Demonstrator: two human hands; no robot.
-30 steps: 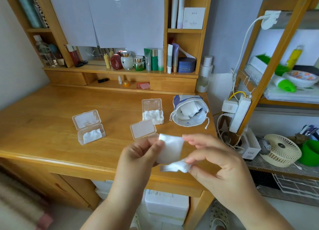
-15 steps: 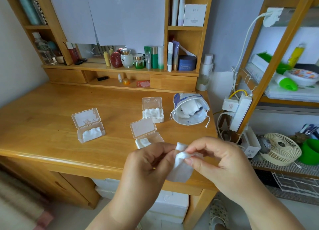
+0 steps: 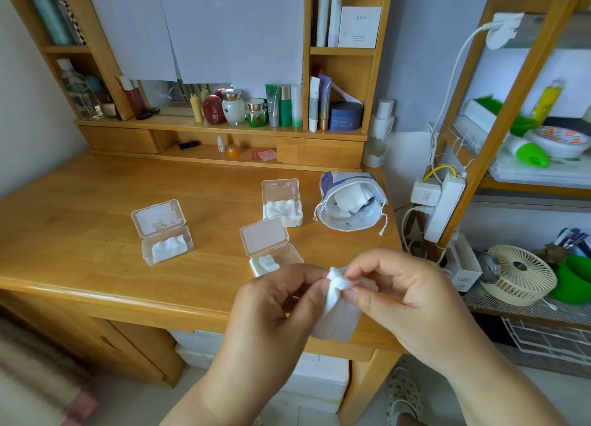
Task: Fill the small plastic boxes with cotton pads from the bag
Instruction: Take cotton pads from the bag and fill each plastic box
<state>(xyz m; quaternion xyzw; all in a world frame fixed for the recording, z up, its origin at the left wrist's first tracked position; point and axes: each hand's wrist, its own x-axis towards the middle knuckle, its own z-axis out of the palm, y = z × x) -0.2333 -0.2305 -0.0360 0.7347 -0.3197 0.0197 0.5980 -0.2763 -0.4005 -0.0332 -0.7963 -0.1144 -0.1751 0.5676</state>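
Both hands (image 3: pixel 339 304) pinch one cotton pad (image 3: pixel 335 307) (crumpled on top).

no legible text; faint print on white card (image 3: pixel 359 27) upper shelf, navy jar (image 3: pixel 345 115), bag (image 3: pixel 350 206) unreadable

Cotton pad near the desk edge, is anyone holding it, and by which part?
Yes. Both hands, left hand and right hand, pinch the cotton pad at its bunched top edge; the rest hangs below.

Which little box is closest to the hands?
The front box, just beyond the left hand. The left box and the back box by the bag sit farther away.
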